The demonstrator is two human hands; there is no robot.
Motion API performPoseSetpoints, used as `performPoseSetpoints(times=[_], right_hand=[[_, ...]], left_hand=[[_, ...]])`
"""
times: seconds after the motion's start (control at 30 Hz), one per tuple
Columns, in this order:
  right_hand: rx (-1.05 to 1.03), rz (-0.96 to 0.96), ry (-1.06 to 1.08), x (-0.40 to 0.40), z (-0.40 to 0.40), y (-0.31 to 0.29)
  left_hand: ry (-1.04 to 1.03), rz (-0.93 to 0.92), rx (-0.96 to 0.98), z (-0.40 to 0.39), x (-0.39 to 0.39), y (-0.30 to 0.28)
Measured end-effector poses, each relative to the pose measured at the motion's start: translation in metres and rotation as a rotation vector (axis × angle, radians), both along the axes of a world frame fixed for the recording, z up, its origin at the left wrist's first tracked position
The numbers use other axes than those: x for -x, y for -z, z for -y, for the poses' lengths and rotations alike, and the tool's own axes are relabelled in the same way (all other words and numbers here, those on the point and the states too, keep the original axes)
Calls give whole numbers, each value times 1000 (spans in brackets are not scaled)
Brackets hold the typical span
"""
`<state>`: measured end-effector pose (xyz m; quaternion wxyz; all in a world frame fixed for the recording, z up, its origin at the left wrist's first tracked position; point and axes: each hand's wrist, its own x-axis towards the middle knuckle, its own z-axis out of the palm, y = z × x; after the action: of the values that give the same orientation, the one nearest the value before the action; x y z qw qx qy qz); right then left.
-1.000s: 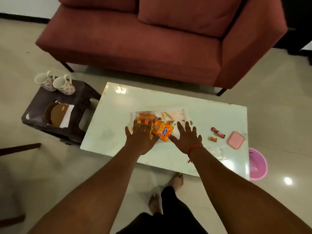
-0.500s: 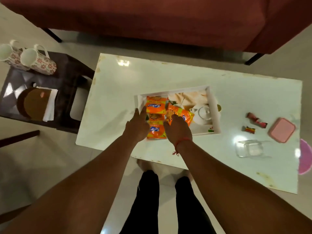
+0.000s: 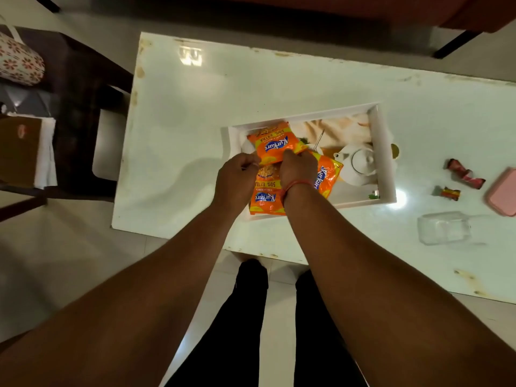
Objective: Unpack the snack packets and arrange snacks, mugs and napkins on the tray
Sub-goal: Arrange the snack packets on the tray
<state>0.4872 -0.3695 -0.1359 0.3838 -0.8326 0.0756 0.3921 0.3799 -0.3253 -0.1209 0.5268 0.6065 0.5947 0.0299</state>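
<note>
A white tray sits on the pale table. Three orange snack packets lie in its left half. My left hand and my right hand both pinch the near edge of the top orange packet. A second packet lies under my hands, a third to the right of my right wrist. A white teapot stands in the tray's right half, on its printed picture. A floral mug lies on the dark stool at the far left, above white napkins.
Right of the tray lie two small candy wrappers, a pink lid and a clear plastic box. A brown disc rests on the napkins on the dark stool. The red sofa edge runs along the top.
The camera has come closer and tilted down over the table. Both hands went from lying flat on the packets to pinching the top packet's near edge.
</note>
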Motion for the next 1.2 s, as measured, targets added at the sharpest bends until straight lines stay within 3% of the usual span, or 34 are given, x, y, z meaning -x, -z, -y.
performPoseSetpoints(times=[0.2, 0.4, 0.63, 0.9, 1.2], right_hand=[[57, 380, -207, -58, 18, 0], [56, 554, -363, -140, 51, -9], [75, 509, -450, -220, 84, 22], [33, 455, -378, -245, 99, 53], [-84, 449, -288, -247, 104, 61]], left_hand=[[43, 9, -150, 1, -39, 0], [68, 112, -39, 28, -103, 3], [149, 97, 41, 57, -179, 21], [164, -25, 189, 72, -233, 40], [136, -24, 50, 81, -243, 40]])
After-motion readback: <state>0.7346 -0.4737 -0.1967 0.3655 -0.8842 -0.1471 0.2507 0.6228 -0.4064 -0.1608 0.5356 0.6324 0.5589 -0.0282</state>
